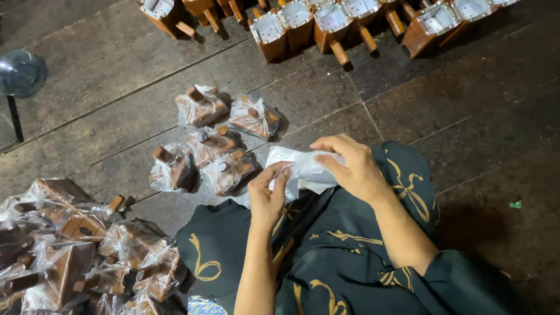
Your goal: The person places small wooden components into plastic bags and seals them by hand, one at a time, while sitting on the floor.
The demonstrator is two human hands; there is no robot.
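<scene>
two hands work a clear plastic bag (306,169) above a lap draped in dark cloth with yellow motifs (344,251): the left hand (267,195) pinches its near edge, the right hand (350,166) clasps the far side. the film looks light, limp and slippery, best taken at its open edge. five bagged brown wooden pieces (207,143) lie mid-floor (478,116); a bagged heap (76,251) fills the near-left corner, unwrapped white-lined ones (326,23) line the far edge.

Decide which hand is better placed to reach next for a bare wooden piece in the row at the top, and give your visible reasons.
Probably the right hand: it lies farther forward over the clear plastic bag, nearer the row of unwrapped wooden pieces. The left hand pinches the bag's near edge, closer to the body.
</scene>
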